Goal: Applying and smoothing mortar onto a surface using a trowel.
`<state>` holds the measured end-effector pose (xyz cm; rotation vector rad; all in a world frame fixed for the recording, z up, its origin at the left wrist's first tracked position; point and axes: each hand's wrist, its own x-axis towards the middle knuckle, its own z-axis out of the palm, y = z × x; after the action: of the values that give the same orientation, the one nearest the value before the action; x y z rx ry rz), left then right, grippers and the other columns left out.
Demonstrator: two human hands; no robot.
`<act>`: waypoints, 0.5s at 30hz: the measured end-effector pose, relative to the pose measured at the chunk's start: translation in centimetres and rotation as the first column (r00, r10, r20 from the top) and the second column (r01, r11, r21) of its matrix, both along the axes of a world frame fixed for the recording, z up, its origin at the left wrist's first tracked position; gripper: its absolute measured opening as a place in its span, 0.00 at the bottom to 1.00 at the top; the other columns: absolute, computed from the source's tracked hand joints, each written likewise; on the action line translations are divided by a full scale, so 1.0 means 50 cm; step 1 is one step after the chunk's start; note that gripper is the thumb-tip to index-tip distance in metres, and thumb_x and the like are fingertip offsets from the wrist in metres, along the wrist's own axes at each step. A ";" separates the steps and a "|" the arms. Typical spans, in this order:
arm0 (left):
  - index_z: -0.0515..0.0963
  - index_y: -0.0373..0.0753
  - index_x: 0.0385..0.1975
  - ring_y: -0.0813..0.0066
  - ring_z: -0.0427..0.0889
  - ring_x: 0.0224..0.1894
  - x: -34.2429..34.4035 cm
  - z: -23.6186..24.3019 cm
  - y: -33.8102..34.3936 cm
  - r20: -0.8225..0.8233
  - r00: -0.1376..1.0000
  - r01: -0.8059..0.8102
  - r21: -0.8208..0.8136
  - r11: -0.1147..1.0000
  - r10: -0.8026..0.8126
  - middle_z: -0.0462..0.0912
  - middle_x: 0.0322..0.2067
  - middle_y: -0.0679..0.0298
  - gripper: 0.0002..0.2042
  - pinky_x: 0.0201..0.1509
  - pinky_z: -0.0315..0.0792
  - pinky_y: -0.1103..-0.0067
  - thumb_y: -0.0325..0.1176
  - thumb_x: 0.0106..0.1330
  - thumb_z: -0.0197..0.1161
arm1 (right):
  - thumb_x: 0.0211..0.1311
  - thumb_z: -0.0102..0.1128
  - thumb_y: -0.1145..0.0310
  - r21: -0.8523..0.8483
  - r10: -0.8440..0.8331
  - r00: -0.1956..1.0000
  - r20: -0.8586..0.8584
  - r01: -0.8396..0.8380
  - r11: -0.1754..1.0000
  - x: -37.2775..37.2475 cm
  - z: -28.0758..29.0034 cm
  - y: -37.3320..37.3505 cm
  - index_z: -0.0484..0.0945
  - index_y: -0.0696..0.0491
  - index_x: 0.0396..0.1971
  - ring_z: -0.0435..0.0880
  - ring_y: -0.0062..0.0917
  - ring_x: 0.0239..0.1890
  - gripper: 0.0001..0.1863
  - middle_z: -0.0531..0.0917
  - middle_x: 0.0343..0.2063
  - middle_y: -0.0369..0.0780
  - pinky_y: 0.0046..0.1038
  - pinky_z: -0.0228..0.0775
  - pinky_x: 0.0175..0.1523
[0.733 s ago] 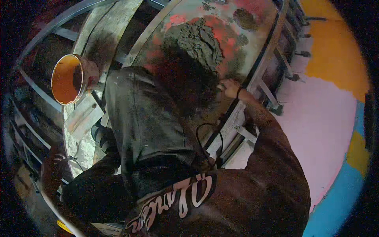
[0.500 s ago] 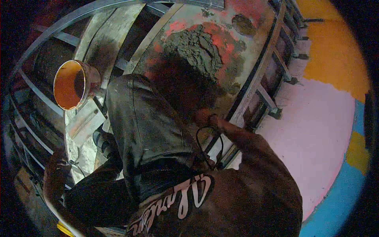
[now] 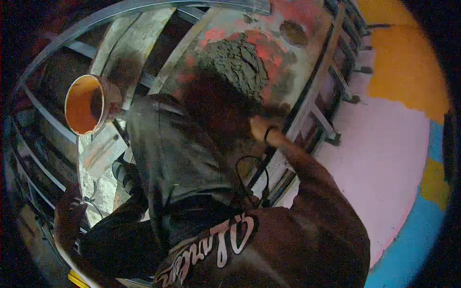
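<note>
A rough mound of wet grey mortar (image 3: 237, 62) lies on a board (image 3: 305, 62) stained pink and red. My right hand (image 3: 263, 130), with a dark band at the wrist, reaches into the shadow below the mound; its fingers are blurred and dark. At the lower left my left hand (image 3: 71, 197) hangs in shadow beside a thin cord (image 3: 96, 206); whether its fingers hold anything is unclear. An orange-lined bucket (image 3: 110, 103) stands left of my bent knee (image 3: 168, 139), with a flat plank (image 3: 101, 151) just below it. A black loop of cable (image 3: 240, 177) lies beside the knee.
Curved metal framing (image 3: 77, 50) with dark gaps surrounds the left side. A ladder-like metal frame (image 3: 338, 81) runs along the board's right edge. Beyond it, further down, is a surface painted pink (image 3: 374, 177), orange (image 3: 398, 57) and blue (image 3: 391, 269). Something yellow (image 3: 79, 281) shows at the lower left.
My right hand moved down and left, then partly back up, ending lower and left of where it began. My left hand stays at the lower left with little visible change.
</note>
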<state>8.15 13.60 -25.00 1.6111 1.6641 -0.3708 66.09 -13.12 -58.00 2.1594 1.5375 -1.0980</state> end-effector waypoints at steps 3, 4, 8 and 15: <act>0.71 0.41 0.67 0.70 0.80 0.40 -0.015 -0.017 0.006 -0.004 1.000 0.014 -0.094 0.995 -0.014 0.83 0.41 0.60 0.31 0.47 0.77 0.74 0.20 0.60 0.68 | 0.67 0.54 0.58 -0.023 -0.054 0.993 -0.102 0.052 0.998 -0.120 -0.083 0.002 0.83 0.57 0.38 0.84 0.47 0.36 0.16 0.85 0.32 0.50 0.47 0.76 0.44; 0.71 0.41 0.66 0.68 0.81 0.41 -0.023 -0.021 0.006 -0.061 0.954 0.291 -0.033 0.956 -0.292 0.83 0.41 0.59 0.31 0.47 0.78 0.74 0.20 0.60 0.69 | 0.68 0.54 0.58 -0.076 -0.083 0.988 -0.128 0.073 0.994 -0.124 -0.111 0.013 0.83 0.57 0.39 0.84 0.46 0.36 0.17 0.85 0.32 0.49 0.47 0.76 0.44; 0.73 0.43 0.64 0.65 0.82 0.42 -0.039 -0.030 0.005 -0.095 0.974 0.207 -0.011 0.978 -0.207 0.83 0.42 0.56 0.30 0.47 0.79 0.71 0.22 0.59 0.71 | 0.72 0.54 0.56 -0.266 -0.294 0.946 -0.136 0.251 0.931 -0.003 -0.135 0.051 0.83 0.58 0.42 0.84 0.44 0.35 0.19 0.85 0.31 0.48 0.47 0.75 0.43; 0.73 0.45 0.65 0.64 0.82 0.43 0.020 0.010 -0.011 -0.051 0.954 0.300 0.067 0.952 -0.297 0.83 0.43 0.57 0.31 0.51 0.77 0.69 0.25 0.59 0.72 | 0.76 0.52 0.50 0.324 -0.125 0.992 0.020 0.112 0.940 0.086 0.032 0.033 0.79 0.62 0.40 0.83 0.53 0.39 0.25 0.82 0.32 0.58 0.50 0.73 0.43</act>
<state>9.14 13.05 -24.49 1.9293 1.4776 -0.5009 70.38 -11.48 -56.42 2.5003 1.6868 -0.8792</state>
